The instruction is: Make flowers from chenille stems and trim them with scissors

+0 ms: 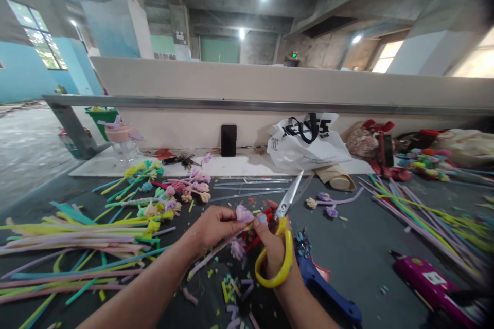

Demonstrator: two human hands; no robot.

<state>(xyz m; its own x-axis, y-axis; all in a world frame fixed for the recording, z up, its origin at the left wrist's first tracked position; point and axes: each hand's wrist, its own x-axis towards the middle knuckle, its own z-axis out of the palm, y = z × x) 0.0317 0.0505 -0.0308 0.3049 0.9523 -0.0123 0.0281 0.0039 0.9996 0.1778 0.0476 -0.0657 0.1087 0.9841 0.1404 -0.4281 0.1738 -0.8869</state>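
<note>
Near the front edge of the dark table (358, 247), about midway along it, the person's left hand (214, 226) is closed in a pinch on a small lilac pipe-cleaner flower (244, 213), whose fuzzy stem trails down toward the front edge. The right hand (272, 247) sits just beside it, fingers threaded through the yellow handles of a pair of scissors (283, 231); the blades stand parted and point up and away toward the back edge, and the thumb and fingertips of this hand also touch the flower. Short snipped bits of lilac and green fuzz (231, 293) lie scattered on the table below the two hands. Just right of the right wrist lies a blue tool (328, 293), and farther along, near the front right corner, a magenta glue gun (432, 282). Along the left edge a thick pile of long pastel pipe cleaners (69, 241) stretches across the surface, and behind it a cluster of finished flowers (170, 190) rests in the left half. Another spread of long stems (420, 216) fans out toward the right edge. At the back edge, a black phone (228, 140) leans upright against the low wall, with a white plastic bag (306, 144) just to its right.
</note>
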